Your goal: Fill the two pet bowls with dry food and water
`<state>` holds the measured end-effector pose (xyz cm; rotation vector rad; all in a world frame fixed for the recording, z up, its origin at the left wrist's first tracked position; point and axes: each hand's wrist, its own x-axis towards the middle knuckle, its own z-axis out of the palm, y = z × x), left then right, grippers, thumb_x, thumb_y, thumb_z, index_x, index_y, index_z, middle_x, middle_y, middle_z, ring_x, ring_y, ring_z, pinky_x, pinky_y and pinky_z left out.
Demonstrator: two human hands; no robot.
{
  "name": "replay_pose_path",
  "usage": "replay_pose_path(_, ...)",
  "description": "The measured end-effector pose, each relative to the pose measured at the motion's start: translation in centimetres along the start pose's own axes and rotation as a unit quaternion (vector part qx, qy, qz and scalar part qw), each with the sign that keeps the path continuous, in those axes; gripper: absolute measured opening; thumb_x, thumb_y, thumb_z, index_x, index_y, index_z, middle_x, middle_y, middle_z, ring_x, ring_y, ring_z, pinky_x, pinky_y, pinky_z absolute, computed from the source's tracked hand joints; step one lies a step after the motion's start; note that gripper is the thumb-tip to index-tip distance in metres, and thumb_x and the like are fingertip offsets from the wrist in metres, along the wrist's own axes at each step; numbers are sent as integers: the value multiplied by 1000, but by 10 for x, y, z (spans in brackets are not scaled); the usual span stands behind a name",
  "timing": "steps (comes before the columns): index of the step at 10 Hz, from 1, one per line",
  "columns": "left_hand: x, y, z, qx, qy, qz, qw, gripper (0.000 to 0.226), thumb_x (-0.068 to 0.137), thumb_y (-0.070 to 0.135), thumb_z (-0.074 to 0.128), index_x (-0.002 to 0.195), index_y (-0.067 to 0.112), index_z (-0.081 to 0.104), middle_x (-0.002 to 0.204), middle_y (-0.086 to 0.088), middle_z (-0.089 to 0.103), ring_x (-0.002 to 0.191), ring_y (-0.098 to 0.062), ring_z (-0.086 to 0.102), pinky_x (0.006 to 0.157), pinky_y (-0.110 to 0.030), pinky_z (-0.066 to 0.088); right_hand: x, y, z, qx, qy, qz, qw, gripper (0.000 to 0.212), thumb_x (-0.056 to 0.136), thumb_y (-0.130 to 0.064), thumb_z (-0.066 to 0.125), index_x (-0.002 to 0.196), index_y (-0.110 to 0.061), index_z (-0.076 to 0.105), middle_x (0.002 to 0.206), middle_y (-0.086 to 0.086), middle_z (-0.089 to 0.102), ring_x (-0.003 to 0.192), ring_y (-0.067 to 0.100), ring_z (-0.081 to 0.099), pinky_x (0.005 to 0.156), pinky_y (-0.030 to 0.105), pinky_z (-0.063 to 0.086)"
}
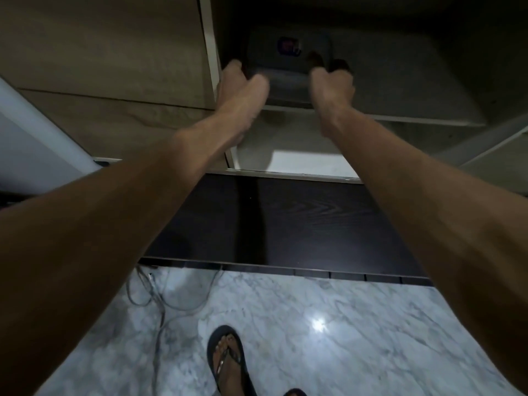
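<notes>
The open cabinet fills 12 o'clock, above a dark wood ledge. On its shelf, also at 12 o'clock, sits a grey container with a red-and-blue label, likely the dry food. The 2 bowls are out of view. Both arms reach straight in. The left hand curls round the container's 9 o'clock edge and the right hand round its 3 o'clock edge. It is best drawn out level, pulling evenly with both grips and clearing the shelf lip before lowering.
</notes>
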<state>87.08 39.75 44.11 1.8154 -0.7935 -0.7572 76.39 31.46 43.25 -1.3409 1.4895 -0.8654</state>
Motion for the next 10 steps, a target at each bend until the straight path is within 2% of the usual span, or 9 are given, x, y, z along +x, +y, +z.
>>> replay_pose_path(1,6,-5,-1,6,1,1,1000,62,89,8,50,148,6,33,145,-10,46,132,-24,44,110,-33,39,7,-1,8,-11,12,-22,1000,63,97,-42,55,148,-11,38,151,9,44,138,25,41,108,21,30)
replay_pose_path(2,9,-9,0,12,-6,-1,1000,62,85,8,49,145,5,37,141,-11,48,129,-25,46,109,-39,41,13,1,14,-23,18,-44,999,58,97,-44,54,143,-11,44,144,9,50,133,24,46,101,20,34)
replay_pose_path(3,10,-10,0,14,-11,-9,1000,64,84,6,49,147,4,34,145,-12,45,132,-26,43,111,-40,39,16,2,17,-37,23,-54,998,58,97,-47,53,141,-10,46,142,8,53,132,23,48,94,16,32)
replay_pose_path(5,11,-10,1,9,-20,-16,1000,65,87,5,48,149,5,30,148,-12,42,135,-26,40,113,-39,37,20,7,15,-48,18,-49,997,63,97,-50,51,143,-9,45,145,9,50,134,23,46,97,16,30)
replay_pose_path(7,10,-4,1,11,-20,-25,999,65,87,7,50,148,7,31,145,-12,44,132,-26,42,111,-40,39,16,1,7,-59,4,-35,998,65,95,-50,53,145,-10,43,149,10,47,137,27,43,106,21,32)
replay_pose_path(8,4,0,-2,16,-18,-12,1000,68,90,8,50,153,10,24,153,-11,38,139,-26,37,115,-37,34,8,2,-5,-52,-1,-25,998,67,96,-49,52,149,-10,38,152,11,43,140,28,40,110,25,31)
replay_pose_path(9,-15,18,-17,-16,-24,-30,999,71,95,7,49,156,13,14,159,-6,28,146,-22,29,119,-35,28,-8,-11,-22,-38,3,-13,999,59,96,-42,53,142,-6,46,142,14,54,134,29,47,108,29,35)
replay_pose_path(10,-74,8,-45,-4,-22,-44,999,54,98,4,48,149,4,33,149,-14,43,137,-29,43,109,-35,39,-54,0,-47,19,-10,-2,1000,65,90,-55,54,132,-7,55,130,11,63,124,27,56,108,37,41)
